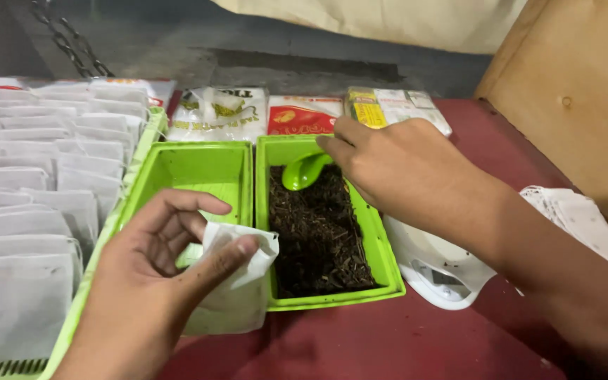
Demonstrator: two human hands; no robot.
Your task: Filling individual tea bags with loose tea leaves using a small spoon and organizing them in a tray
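Note:
My left hand pinches a small white paper pouch between thumb and fingers, holding it over the near corner where two green trays meet. My right hand grips a green plastic scoop whose bowl rests on the dark loose dried leaves filling the right green tray. The left green tray beside it shows a bare bottom.
A long green tray at the left holds several rows of upright white pouches. Sealed packets lie behind the trays. A white scale and loose white pouches sit at the right, by a wooden panel.

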